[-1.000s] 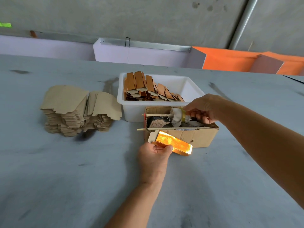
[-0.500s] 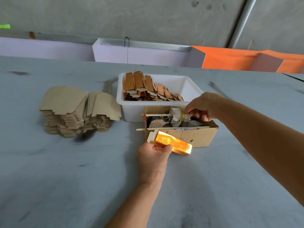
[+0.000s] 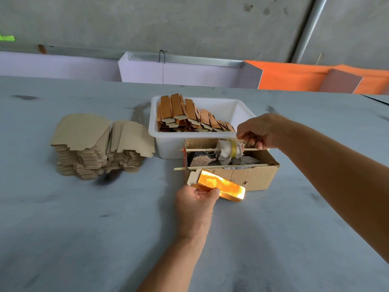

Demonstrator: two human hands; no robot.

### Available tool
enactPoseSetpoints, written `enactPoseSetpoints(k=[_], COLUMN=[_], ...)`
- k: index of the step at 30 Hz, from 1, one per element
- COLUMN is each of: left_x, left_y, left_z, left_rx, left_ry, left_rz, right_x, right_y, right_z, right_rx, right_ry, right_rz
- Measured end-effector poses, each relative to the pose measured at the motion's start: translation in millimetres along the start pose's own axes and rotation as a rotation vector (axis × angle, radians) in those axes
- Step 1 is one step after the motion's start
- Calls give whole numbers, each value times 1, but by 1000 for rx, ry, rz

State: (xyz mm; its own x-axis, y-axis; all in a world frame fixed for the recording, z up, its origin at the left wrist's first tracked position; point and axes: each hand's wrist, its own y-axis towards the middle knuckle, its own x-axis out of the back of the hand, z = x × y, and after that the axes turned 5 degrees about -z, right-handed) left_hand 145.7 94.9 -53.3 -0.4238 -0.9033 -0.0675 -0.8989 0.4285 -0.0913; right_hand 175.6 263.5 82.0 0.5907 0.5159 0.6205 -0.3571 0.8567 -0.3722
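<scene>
Grey concrete wall (image 3: 189, 22) closed the background, with lilac and orange panels (image 3: 284, 77) along the far edge of the wide grey table (image 3: 63, 228). At the left of the table lay a thick stack of flat cardboard blanks (image 3: 101, 144), not yet folded. To its right stood a white tub (image 3: 168, 144) holding rows of finished folded cartons (image 3: 189, 118), which filled its left and front part while the far right corner showed bare plastic. In front of the tub, near the middle of the view, the left hand (image 3: 195, 204) held the gold carton (image 3: 221, 184) just above the table, thumb on top and fingers curled beneath its near end. The carton was tilted and shaped into a sleeve, its rounded end flap open at the upper left. Just behind it sat an open cardboard box (image 3: 252, 178) with two thin sticks across its top. The right hand (image 3: 261, 131) reached over the box, fingers curled and pinching at the right end of the cloth-wrapped stick (image 3: 229, 149). Whether that cloth carried glue could not be told. Judging by the piles, the job looked well under way but far from over: the carton in hand needed closing, and the large stack of blanks waited.
</scene>
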Motion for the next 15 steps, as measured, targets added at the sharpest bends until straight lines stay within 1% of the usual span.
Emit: enactPoseSetpoints(k=[7,11,15], left_x=[6,17,34], left_y=[-6,-6,-5], left_z=[-3,-3,-5], left_rx=[27,94,142], left_ry=[-41,-57,31], left_rz=[72,15,-31], right_x=[8,14,20], right_y=[0,-4,-10], right_z=[-9,-18,-29], right_rx=[14,30,87], right_ry=[135,205,199], right_rz=[-55,-98,-163])
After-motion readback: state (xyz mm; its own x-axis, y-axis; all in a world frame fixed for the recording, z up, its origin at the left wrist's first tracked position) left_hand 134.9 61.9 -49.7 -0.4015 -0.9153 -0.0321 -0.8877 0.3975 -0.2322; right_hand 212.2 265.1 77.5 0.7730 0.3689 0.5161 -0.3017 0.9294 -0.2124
